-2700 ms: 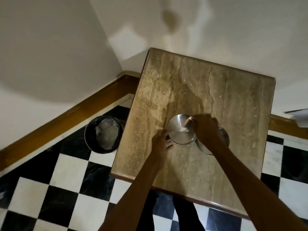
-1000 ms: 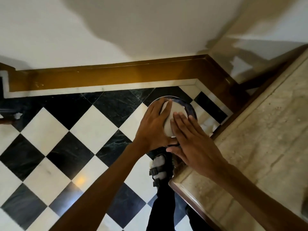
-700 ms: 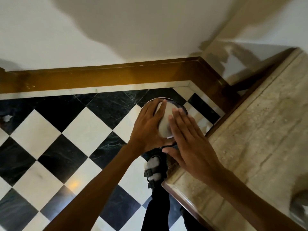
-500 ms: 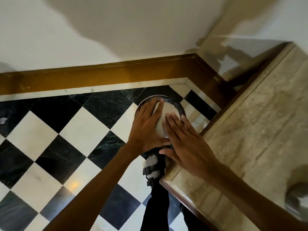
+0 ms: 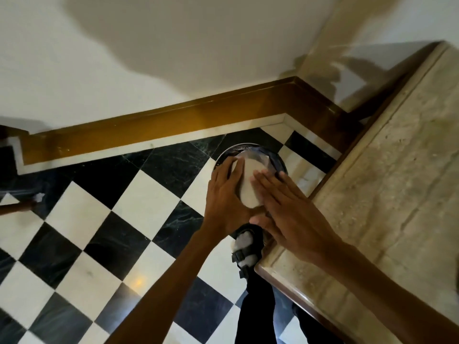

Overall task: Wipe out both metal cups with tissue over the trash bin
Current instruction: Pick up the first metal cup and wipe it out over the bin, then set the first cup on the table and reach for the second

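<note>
A pale silvery metal cup (image 5: 248,187) hangs tilted over the round dark-lined trash bin (image 5: 280,163) on the floor. My left hand (image 5: 224,199) grips the cup from its left side. My right hand (image 5: 288,207) lies flat against the cup's right side, fingers stretched out and holding nothing that I can see. The hands hide most of the cup and the bin's inside. I cannot tell whether tissue is under them. The second cup is out of view.
The marble-topped table (image 5: 397,194) fills the right side, its corner just below my right hand. My sandalled foot (image 5: 244,249) stands beside the bin on the black-and-white tiled floor (image 5: 99,219). A wooden baseboard (image 5: 173,120) runs along the wall behind.
Since 2.7 s ago the cup left the table and came over the bin in my left hand. Over the last second both hands stayed on it, shifting only slightly.
</note>
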`<state>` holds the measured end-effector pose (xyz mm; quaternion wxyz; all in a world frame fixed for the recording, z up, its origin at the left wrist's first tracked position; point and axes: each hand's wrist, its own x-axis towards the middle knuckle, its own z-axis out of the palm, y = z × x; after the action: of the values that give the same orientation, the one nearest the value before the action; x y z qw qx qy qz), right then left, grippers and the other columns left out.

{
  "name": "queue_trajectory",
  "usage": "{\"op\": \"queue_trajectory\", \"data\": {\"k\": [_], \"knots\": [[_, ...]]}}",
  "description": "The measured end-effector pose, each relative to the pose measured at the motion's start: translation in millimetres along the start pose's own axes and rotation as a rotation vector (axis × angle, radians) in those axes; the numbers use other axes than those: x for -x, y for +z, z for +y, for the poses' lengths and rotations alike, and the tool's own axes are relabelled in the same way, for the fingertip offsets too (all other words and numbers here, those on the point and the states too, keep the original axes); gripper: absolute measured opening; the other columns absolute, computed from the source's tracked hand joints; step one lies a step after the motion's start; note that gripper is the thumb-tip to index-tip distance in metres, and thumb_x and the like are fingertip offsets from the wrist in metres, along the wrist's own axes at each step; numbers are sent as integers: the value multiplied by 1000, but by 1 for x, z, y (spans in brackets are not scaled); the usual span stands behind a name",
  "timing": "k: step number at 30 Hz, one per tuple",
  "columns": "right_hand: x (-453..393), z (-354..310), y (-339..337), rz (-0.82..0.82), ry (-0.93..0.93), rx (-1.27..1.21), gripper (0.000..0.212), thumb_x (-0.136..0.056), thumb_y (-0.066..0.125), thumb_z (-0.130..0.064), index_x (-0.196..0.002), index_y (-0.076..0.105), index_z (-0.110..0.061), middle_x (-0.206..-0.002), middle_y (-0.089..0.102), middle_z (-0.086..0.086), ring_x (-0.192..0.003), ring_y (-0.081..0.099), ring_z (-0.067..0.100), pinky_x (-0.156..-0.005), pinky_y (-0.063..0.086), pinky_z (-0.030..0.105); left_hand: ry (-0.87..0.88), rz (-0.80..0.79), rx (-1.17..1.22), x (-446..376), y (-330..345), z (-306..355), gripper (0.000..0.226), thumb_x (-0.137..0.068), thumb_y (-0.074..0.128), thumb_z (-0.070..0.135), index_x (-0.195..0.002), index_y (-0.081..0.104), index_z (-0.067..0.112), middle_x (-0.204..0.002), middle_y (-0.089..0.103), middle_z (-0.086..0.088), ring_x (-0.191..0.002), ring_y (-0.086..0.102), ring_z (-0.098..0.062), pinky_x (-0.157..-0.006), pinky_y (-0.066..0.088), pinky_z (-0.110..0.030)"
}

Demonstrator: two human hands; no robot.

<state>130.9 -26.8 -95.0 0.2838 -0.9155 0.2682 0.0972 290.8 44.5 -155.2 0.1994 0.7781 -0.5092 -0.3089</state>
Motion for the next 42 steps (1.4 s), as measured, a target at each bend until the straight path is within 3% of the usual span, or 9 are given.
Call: {"op": "queue_trajectory", "data": {"k": [8, 11, 15, 20, 24, 27, 32, 38, 42], "knots": [[53, 14, -30, 305, 452, -889, 63, -94, 48, -50, -151, 31, -29, -150, 47, -4, -129, 54, 9, -88, 53, 16, -636, -392, 1355, -2, -36, 56, 64, -82, 66, 54, -135, 64, 18, -128, 70, -19, -111, 70, -33, -83, 62, -45], [88, 38, -39, 332, 498, -1018, 42, -96, 52, -41, -135, 53, -27, -120, 69, -8, -104, 69, 6, -73, 57, 15, -722, -388, 1343, -5, -16, 94, 69, -83, 65, 63, -139, 59, 24, -134, 68, -13, -121, 67, -28, -102, 57, -45], [132, 78, -35, 370, 719, -1149, 29, -98, 57, -18, -126, 59, -26, -105, 71, -5, -78, 72, 6, -56, 55, 17, -650, -452, 937, -12, 19, 147, 56, -78, 56, 84, -99, 69, 33, -82, 80, 11, -75, 78, -11, -66, 62, -35], [191, 155, -37, 434, 910, -1094, 29, -96, 59, -6, -124, 64, -10, -77, 74, 11, -59, 71, 23, -62, 61, 42, -495, -388, 914, -1, 80, 222, 24, -102, 54, 46, -91, 76, 41, -97, 79, 5, -89, 79, -19, -61, 65, -33], [229, 208, -49, 562, 1017, -1131, 19, -90, 67, -3, -107, 69, 4, -57, 71, 7, -46, 70, 21, -57, 62, 40, -449, -185, 883, -3, 133, 285, 22, -102, 60, 20, -118, 74, 13, -120, 74, -10, -103, 73, -28, -62, 67, -44], [245, 234, -60, 615, 1087, -1113, 11, -84, 69, -6, -91, 73, 1, -61, 75, 10, -54, 75, 27, -58, 65, 42, -411, -77, 756, -18, 160, 321, 19, -99, 67, 19, -111, 79, 12, -100, 80, -10, -89, 76, -24, -63, 67, -48], [262, 271, -76, 754, 1089, -1105, 8, -86, 69, 0, -89, 75, 4, -74, 75, 24, -68, 76, 33, -71, 64, 46, -319, 16, 583, -40, 194, 365, 19, -92, 73, 19, -108, 82, 13, -86, 80, 0, -75, 71, -5, -60, 60, -18], [278, 287, -91, 965, 1059, -1200, 33, -85, 71, 5, -118, 67, 6, -91, 76, 21, -80, 76, 26, -65, 62, 21, -408, 18, 747, -60, 201, 392, 16, -92, 73, 8, -107, 78, 3, -104, 78, -17, -102, 72, -35, -88, 61, -60], [317, 285, -80, 842, 1039, -805, 22, -91, 68, -12, -112, 74, -9, -102, 78, 11, -78, 71, 8, -71, 43, -2, -390, 5, 733, -31, 194, 403, 16, -97, 67, 13, -108, 76, 19, -106, 77, -4, -101, 72, -25, -88, 62, -58]]}}
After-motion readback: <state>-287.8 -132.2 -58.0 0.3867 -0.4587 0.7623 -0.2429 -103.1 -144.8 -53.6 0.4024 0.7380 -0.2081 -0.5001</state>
